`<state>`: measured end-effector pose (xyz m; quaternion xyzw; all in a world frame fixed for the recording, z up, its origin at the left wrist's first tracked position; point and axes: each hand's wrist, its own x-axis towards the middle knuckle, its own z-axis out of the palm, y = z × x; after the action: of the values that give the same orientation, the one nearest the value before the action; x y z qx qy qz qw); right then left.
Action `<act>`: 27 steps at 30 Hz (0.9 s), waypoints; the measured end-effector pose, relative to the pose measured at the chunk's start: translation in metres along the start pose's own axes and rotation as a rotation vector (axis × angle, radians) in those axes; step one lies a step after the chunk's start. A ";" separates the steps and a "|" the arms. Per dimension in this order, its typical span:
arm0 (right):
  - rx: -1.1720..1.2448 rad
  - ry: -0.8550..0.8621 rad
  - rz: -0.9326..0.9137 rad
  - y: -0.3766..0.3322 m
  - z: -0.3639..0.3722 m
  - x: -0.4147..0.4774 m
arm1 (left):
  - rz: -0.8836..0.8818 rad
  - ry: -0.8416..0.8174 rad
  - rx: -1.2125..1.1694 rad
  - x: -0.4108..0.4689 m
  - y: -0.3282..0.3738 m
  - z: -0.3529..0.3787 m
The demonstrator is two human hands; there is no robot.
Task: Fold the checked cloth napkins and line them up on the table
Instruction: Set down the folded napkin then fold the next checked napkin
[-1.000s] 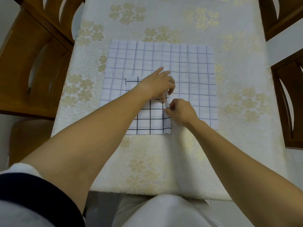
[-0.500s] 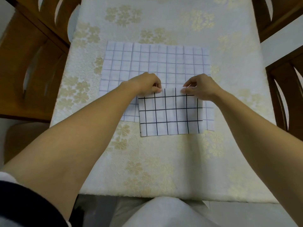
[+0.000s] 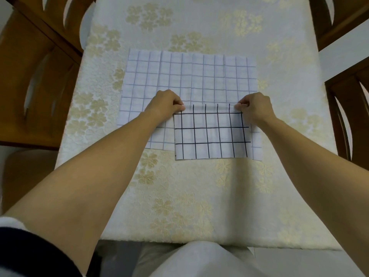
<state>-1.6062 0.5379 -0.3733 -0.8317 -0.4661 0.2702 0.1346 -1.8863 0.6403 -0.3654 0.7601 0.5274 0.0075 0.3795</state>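
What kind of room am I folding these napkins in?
Probably a home dining area: a floral-clothed table, wooden chairs drawn up on both sides, and checked cloth napkins on it.

soft diffuse indoor light, brightest on tablecloth [image 3: 199, 27] toward 12 o'clock, dimmer toward 6 o'clock; broad soft-edged shadow between forearms [image 3: 111, 166] just below centre; centre sharp, black-checked napkin [image 3: 211, 134] lines crisp; wide-angle bowing at edges, chairs [image 3: 30, 86] at 9 and 3 o'clock curve; sleeve [image 3: 30, 252] at 7 o'clock dark, blurred
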 end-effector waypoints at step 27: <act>-0.449 0.107 -0.199 0.018 0.053 -0.063 | -0.013 0.199 0.520 -0.050 0.001 0.089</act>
<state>-1.6504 0.4732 -0.4043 -0.8039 -0.5862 0.1009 -0.0030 -1.8712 0.5493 -0.4088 0.8242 0.5510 -0.0559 0.1180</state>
